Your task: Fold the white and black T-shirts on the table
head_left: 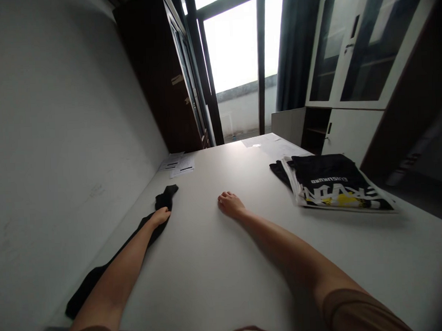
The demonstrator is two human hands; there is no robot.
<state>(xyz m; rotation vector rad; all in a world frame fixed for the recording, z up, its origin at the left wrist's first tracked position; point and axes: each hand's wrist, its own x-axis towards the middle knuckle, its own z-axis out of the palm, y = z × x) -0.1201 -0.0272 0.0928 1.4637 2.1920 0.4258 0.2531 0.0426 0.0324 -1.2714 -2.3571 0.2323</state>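
A long, bunched piece of black cloth (pixel 166 193) lies along the left side of the white table (pixel 210 263), close to the wall; its kind of garment I cannot make out. My left hand (pixel 160 216) is closed on it near its far end, and my left forearm hides part of the rest. Palm down, my right hand (pixel 230 204) rests on the tabletop near the middle with nothing visible in it, fingers loosely bent and a little apart. To its right lies a stack of folded T-shirts (pixel 327 180), the top one black with white lettering and a yellow print.
Sheets of paper (pixel 182 165) lie at the table's far left, and more paper (pixel 271 146) at the far right. A white wall (pixel 59 143) borders the left side. Beyond the table stand a dark cabinet (pixel 150 66), a glass door (pixel 234 62) and a white cabinet (pixel 351 130).
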